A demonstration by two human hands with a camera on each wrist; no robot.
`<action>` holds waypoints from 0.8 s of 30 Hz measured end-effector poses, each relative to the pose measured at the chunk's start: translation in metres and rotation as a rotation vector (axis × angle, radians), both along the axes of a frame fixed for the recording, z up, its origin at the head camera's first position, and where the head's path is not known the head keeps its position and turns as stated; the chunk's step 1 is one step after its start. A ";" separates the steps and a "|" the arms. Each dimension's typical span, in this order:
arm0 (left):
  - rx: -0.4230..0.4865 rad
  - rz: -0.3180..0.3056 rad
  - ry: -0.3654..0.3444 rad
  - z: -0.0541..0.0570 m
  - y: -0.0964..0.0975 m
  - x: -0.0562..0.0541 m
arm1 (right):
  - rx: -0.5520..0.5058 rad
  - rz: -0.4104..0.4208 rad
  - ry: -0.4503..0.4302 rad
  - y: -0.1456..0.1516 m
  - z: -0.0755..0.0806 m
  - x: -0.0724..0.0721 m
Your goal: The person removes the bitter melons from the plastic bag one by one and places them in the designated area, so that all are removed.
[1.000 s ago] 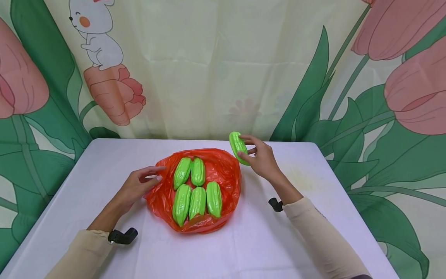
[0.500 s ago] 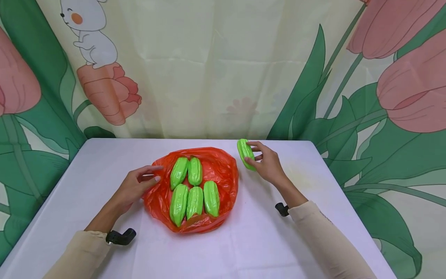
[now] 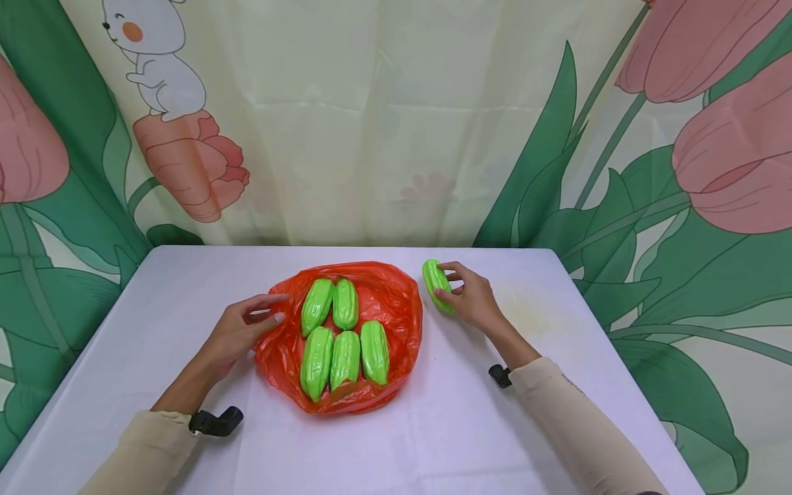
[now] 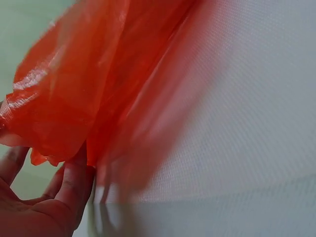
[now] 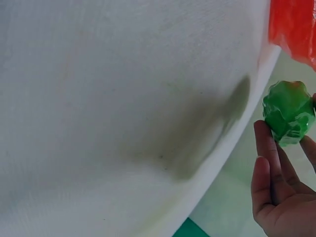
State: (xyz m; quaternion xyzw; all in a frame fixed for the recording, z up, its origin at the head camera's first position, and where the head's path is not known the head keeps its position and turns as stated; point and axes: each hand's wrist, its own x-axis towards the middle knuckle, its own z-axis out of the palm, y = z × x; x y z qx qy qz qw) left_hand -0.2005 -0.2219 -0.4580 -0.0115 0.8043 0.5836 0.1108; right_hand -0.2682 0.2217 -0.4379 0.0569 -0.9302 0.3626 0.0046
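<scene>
Grasping a green gourd [image 3: 434,283] in right hand [image 3: 475,297], thumb on near side, fingertips on far side. Holding it at far right of the red bag [image 3: 402,344], just beside the rim and apart from it, tilted with far end leaning left. Lifted clear of the white counter [image 3: 452,433], going by the right wrist view, with shadow [image 5: 207,133] falling separately on the surface below.

Touching left rim of the bag with left hand [image 3: 238,333], fingers loosely bent, thumb and index finger apart. Partly behind the film in left wrist view, so can't tell if pinching the plastic or just resting against it.

Seeing five more gourds [image 3: 345,359] inside the open bag, all lying lengthwise: two in the far row, left of the bag's middle, and three in the near row. Spaced a bit apart at right end of near row, packed tighter at left.

Wearing beige sleeves [image 3: 572,426] on both arms, plus a black device [image 3: 216,421] at each wrist. Noting a faint yellowish patch [image 3: 535,316] on the counter, right of the right hand. Hanging behind the far edge: pale curtain [image 3: 322,117] printed with rabbit [image 3: 167,86], carrot [image 3: 185,168] and pink tulips [image 3: 736,151].
</scene>
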 end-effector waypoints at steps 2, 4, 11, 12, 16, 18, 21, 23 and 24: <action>-0.003 0.011 -0.007 0.000 0.000 0.000 | 0.003 0.005 -0.010 0.000 -0.002 -0.001; -0.003 0.016 -0.012 0.000 0.000 -0.001 | 0.008 0.008 -0.019 0.000 -0.004 -0.001; 0.006 0.008 0.002 -0.001 0.000 -0.001 | 0.032 -0.009 -0.061 -0.003 -0.007 -0.004; 0.007 0.007 0.007 -0.001 0.000 0.000 | 0.035 -0.012 -0.065 -0.004 -0.007 -0.003; 0.010 0.004 0.020 -0.001 0.000 0.001 | 0.040 -0.022 -0.076 -0.005 -0.006 -0.004; 0.009 0.002 0.021 0.000 0.000 0.001 | 0.045 -0.022 -0.077 -0.005 -0.006 -0.004; 0.007 0.000 0.017 0.000 0.000 0.001 | 0.052 -0.022 -0.072 -0.004 -0.006 -0.003; 0.003 -0.001 0.014 0.000 0.000 0.001 | 0.056 -0.025 -0.070 -0.004 -0.006 -0.003; 0.002 -0.001 0.012 0.000 0.000 0.001 | 0.060 -0.025 -0.067 -0.003 -0.007 -0.003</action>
